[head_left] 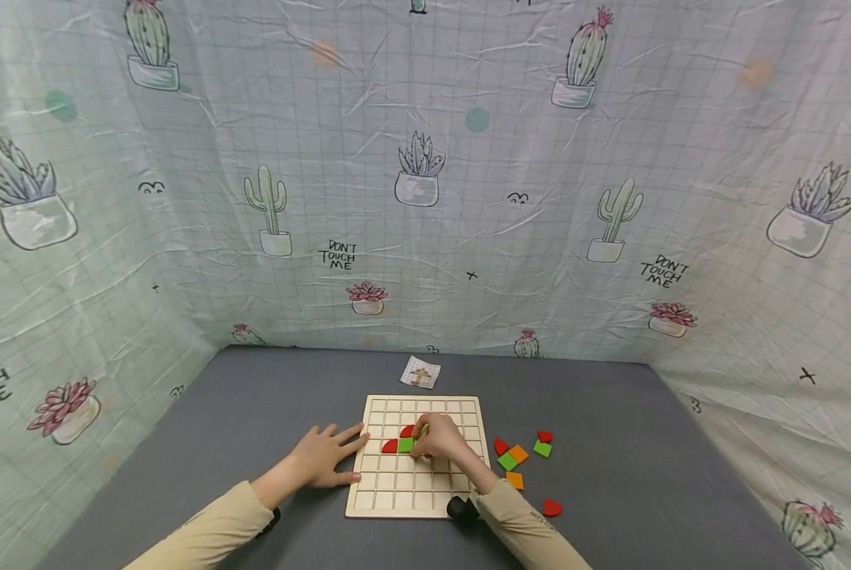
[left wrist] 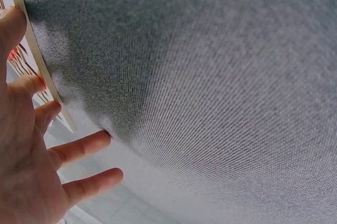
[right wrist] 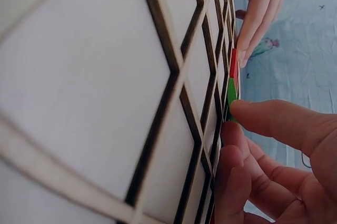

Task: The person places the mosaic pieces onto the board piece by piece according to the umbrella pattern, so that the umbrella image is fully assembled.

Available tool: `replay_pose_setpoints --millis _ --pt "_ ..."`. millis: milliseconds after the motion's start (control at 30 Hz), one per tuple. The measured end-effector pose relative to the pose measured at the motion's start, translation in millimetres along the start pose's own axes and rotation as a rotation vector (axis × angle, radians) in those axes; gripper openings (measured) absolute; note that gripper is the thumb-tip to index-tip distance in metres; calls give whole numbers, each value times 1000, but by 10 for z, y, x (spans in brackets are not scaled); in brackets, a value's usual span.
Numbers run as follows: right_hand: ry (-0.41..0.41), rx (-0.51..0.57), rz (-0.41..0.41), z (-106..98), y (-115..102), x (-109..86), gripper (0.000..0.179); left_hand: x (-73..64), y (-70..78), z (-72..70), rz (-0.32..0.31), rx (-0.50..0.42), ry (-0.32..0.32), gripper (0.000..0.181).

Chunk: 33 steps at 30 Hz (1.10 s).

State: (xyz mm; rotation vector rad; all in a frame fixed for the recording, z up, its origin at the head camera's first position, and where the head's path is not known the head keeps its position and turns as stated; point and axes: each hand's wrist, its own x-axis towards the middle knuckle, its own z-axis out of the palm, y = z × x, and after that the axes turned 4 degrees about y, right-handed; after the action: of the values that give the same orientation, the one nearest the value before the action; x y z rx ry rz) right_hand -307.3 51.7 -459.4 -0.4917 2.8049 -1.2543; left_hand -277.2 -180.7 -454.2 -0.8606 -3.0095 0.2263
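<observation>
Seating, apparently, a green square tile [head_left: 405,445], we are resting our spread left hand [head_left: 323,457] against a pale wooden gridboard [head_left: 385,480]; right hand [head_left: 439,437], grip indeterminable, is probably aligning next.

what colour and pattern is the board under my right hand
The board is pale wood-coloured with a square grid, best seen in the head view.
</observation>
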Motion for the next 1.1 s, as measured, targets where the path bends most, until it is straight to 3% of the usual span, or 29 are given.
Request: replay_pose_setpoints --millis 500,933,1100 --pt "-24 52 37 -7 56 39 21 6 -10 25 5 -6 5 68" --pt "-65 173 -29 -146 150 16 18 6 -16 11 20 -15 19 68" --pt "-114 154 -58 -281 238 -38 19 6 -15 10 17 -18 15 68"
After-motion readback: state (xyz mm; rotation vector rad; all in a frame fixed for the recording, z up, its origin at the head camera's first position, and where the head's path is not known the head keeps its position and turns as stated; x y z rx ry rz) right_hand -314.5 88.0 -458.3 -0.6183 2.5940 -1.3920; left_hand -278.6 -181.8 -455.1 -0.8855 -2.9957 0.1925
